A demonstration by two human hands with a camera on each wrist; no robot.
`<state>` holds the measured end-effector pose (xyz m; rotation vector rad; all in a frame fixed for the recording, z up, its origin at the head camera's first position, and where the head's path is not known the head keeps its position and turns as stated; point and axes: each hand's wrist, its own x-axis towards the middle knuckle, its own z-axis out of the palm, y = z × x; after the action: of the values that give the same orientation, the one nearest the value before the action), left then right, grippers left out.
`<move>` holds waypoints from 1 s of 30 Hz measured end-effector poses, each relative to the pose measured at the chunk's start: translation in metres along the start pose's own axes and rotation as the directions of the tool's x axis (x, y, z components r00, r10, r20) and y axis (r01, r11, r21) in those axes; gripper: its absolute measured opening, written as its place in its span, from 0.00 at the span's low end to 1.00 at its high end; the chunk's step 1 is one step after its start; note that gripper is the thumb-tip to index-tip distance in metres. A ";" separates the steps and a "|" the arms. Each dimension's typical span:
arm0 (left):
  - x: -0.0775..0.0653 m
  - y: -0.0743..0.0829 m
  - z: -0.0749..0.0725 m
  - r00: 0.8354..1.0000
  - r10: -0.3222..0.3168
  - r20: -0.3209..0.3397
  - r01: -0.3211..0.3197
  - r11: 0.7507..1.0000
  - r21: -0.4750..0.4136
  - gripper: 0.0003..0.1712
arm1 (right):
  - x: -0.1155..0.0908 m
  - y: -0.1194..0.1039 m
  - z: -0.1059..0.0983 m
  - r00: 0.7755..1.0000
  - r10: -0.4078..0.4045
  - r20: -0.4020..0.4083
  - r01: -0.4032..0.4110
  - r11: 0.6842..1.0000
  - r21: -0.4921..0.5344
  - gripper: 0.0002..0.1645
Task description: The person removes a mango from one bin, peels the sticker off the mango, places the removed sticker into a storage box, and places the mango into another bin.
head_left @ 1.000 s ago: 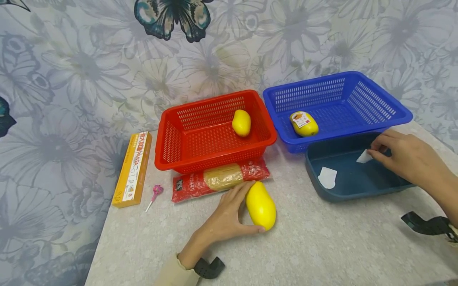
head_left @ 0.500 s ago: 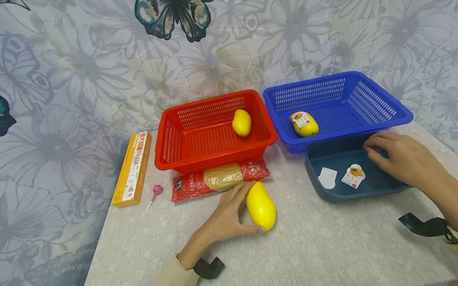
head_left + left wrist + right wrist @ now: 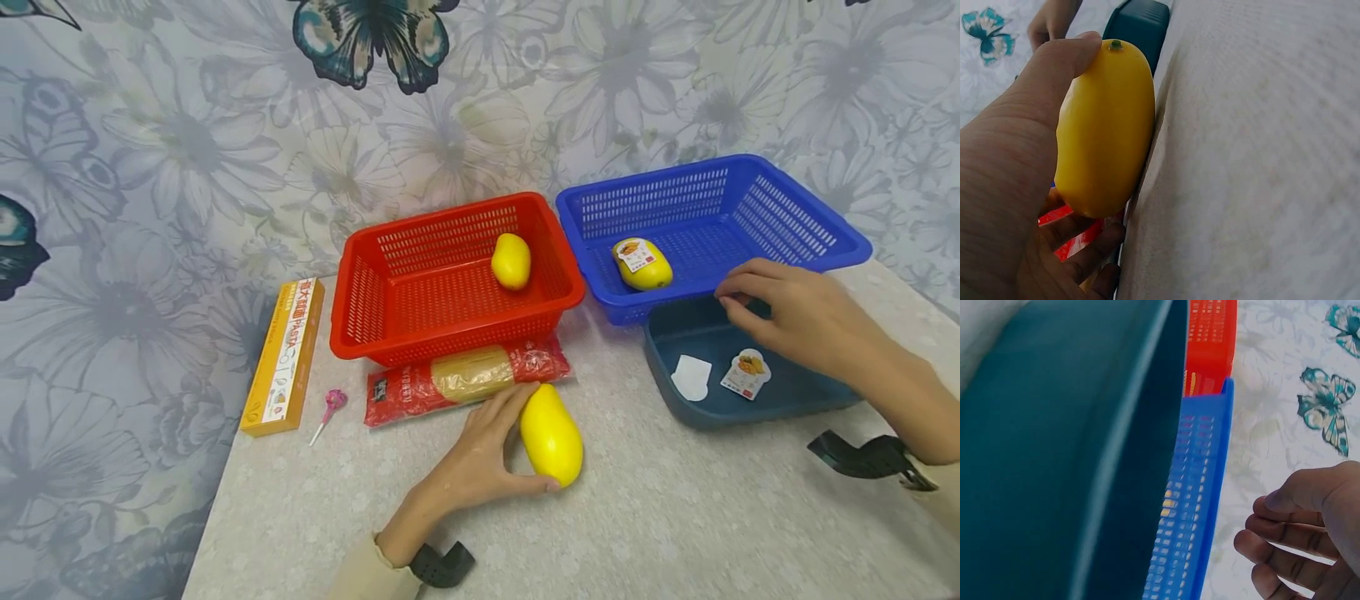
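My left hand holds a yellow mango on the table, thumb at its stem end and fingers at the other. The left wrist view shows this mango lying against the tabletop. Over the dark teal tray my right hand hovers with loosely bent fingers and nothing visible between them. Inside the tray lie a blank white sticker and a printed sticker with a mango picture. From the right wrist, my right hand shows relaxed fingers beside the tray wall.
A red basket holds one mango. To its right, a blue basket contains another mango bearing a sticker. A noodle packet, a pink lollipop and a yellow pasta box lie left of centre.
My right hand has released the printed sticker, which now lies face up in the tray, and has moved left. The left hand keeps its place on the mango. The view has shifted slightly.
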<state>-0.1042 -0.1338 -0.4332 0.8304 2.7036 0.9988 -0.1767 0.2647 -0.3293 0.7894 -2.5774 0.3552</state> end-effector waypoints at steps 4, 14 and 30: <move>0.000 0.000 0.000 1.000 0.004 -0.004 -0.004 1.000 0.002 0.66 | 0.011 -0.008 0.000 0.999 -0.029 0.017 0.029 0.999 0.031 0.10; -0.002 -0.001 0.002 1.000 0.009 -0.010 -0.008 1.000 0.006 0.66 | 0.031 -0.022 0.007 0.995 -0.085 0.053 0.079 0.991 0.104 0.10; -0.001 -0.001 0.001 1.000 0.012 -0.008 -0.012 1.000 0.008 0.66 | 0.052 -0.038 0.014 0.990 -0.088 0.112 0.070 0.985 0.158 0.10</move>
<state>-0.1030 -0.1343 -0.4344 0.8466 2.7145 0.9966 -0.1976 0.2043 -0.3134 0.9931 -2.6430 0.5017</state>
